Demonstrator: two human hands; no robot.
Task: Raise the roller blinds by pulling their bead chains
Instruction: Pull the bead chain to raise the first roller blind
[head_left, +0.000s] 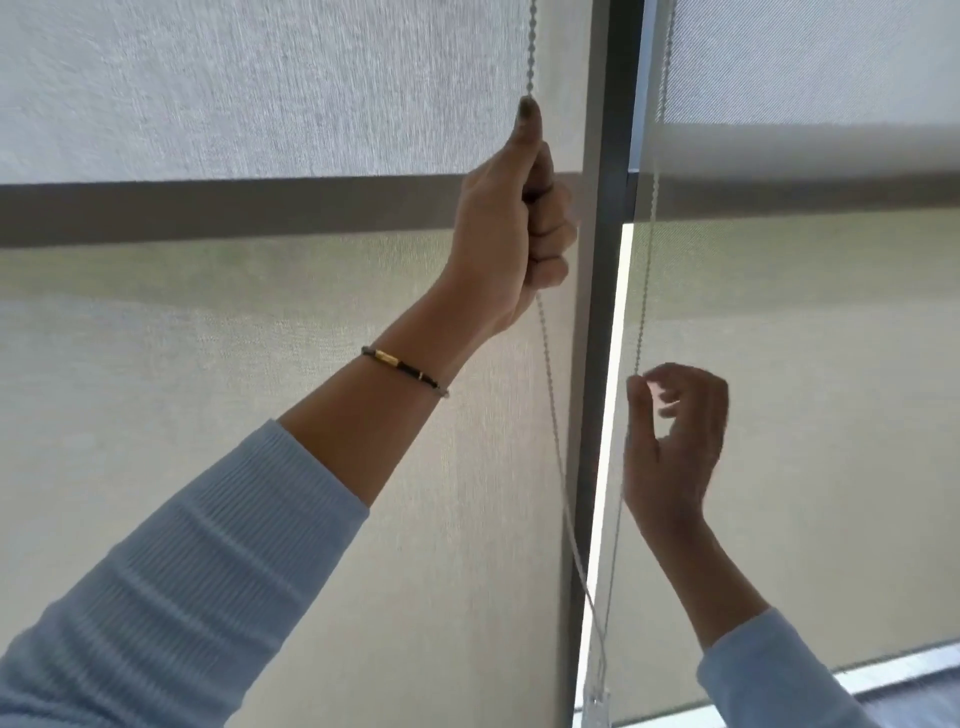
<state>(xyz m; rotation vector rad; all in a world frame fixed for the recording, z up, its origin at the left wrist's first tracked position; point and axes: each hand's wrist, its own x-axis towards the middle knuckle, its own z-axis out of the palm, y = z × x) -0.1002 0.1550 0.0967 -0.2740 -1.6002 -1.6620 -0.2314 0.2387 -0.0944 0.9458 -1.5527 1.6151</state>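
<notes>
Two pale roller blinds hang side by side, the left blind (218, 93) and the right blind (810, 67), each ending in a grey bottom bar. My left hand (511, 228) is raised high and closed in a fist around the left bead chain (532, 47), which runs on down below the fist. Lower down, my right hand (675, 447) has thumb and forefinger pinched at the right bead chain (644, 291); its other fingers curl loosely. Both chains meet at a holder near the bottom.
A dark vertical window post (613, 156) separates the blinds, with a bright gap of daylight beside it. Sheer screen fabric (260, 467) hangs behind the bottom bars. A window sill (893, 675) shows at the lower right.
</notes>
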